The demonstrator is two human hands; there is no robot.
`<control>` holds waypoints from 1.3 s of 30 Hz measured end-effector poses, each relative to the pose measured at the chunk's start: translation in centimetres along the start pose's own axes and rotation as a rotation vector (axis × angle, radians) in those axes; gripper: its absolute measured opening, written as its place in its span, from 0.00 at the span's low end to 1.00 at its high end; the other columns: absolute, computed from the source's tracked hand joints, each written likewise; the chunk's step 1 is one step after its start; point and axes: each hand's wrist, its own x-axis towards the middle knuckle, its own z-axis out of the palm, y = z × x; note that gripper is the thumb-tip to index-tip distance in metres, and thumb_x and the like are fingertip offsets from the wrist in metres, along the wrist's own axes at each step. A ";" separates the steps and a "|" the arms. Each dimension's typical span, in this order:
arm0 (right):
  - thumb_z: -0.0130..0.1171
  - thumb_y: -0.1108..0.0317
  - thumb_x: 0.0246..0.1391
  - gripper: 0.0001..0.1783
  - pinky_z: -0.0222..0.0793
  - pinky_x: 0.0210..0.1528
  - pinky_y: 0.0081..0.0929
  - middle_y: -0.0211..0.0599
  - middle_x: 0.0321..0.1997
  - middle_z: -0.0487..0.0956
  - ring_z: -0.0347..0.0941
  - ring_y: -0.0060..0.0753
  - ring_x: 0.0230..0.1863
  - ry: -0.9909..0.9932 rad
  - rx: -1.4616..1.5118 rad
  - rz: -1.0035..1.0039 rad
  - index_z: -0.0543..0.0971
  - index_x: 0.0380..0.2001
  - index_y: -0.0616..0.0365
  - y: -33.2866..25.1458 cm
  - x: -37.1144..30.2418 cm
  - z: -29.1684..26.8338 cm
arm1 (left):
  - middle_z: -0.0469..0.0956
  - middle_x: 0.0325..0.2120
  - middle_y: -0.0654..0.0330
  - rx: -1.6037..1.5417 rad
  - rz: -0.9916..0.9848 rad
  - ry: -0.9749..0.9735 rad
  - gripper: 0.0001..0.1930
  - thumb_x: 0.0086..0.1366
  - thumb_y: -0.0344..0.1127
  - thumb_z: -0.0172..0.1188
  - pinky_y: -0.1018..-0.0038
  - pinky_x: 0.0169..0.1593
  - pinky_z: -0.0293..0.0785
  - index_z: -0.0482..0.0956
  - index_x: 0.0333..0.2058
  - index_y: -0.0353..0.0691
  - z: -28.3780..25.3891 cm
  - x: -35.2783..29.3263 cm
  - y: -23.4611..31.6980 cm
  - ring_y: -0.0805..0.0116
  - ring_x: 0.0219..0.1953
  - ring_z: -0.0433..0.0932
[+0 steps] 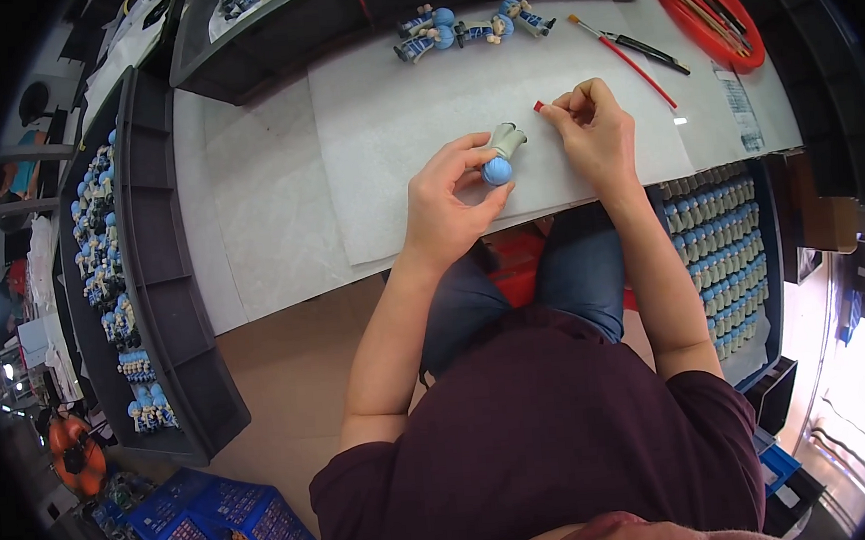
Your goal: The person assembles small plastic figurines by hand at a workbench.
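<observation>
Low over the white table sheet [392, 122], my left hand [443, 199] grips a small figurine [508, 140] with a ribbed blue head and a pale body. The thumb and fingers close around its head end, and its feet point away from me. To the right, my right hand [599, 143] pinches a small red piece [538, 106] between thumb and fingertip. It is too small to name. A gap separates that piece from the figurine. Beyond my hands, several figurines in blue and white [476, 30] lie at the far side of the sheet.
A red oval dish [759, 55] of brushes stands far right, with a red-handled brush [640, 75] and a black-handled tool [653, 52] beside it. Dark trays border the table: left tray [180, 318], back tray [287, 54]. Pale figurines [716, 240] fill a crate at right.
</observation>
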 end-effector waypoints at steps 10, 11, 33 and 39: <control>0.64 0.73 0.42 0.15 0.68 0.34 0.27 0.38 0.32 0.75 0.71 0.34 0.31 0.121 0.190 -0.049 0.72 0.33 0.62 1.2 -1.0 -0.4 | 0.75 0.36 0.57 0.123 0.130 0.042 0.15 0.46 0.20 0.62 0.78 0.38 0.75 0.77 0.36 0.35 -0.1 0.2 -0.3 0.69 0.35 0.77; 0.64 0.73 0.42 0.15 0.68 0.34 0.27 0.38 0.32 0.75 0.71 0.34 0.31 0.124 0.195 -0.051 0.72 0.33 0.62 1.0 -1.1 -0.4 | 0.75 0.36 0.57 0.128 0.134 0.042 0.15 0.46 0.20 0.62 0.78 0.38 0.75 0.77 0.36 0.35 -0.1 0.2 -0.3 0.69 0.35 0.77; 0.57 0.82 0.44 0.12 0.67 0.25 0.23 0.40 0.21 0.73 0.72 0.27 0.22 -0.078 0.392 0.066 0.64 0.29 0.62 -2.6 -3.6 2.0 | 0.77 0.37 0.55 0.193 0.070 0.012 0.17 0.45 0.21 0.67 0.78 0.41 0.75 0.78 0.37 0.32 0.3 0.1 -0.1 0.71 0.37 0.77; 0.56 0.83 0.43 0.12 0.67 0.24 0.29 0.43 0.22 0.73 0.73 0.42 0.22 -0.058 0.335 -0.039 0.64 0.28 0.61 -3.2 -4.3 2.3 | 0.78 0.32 0.55 0.147 0.106 0.081 0.15 0.43 0.23 0.68 0.77 0.35 0.75 0.78 0.33 0.32 0.4 -0.2 -0.5 0.68 0.31 0.78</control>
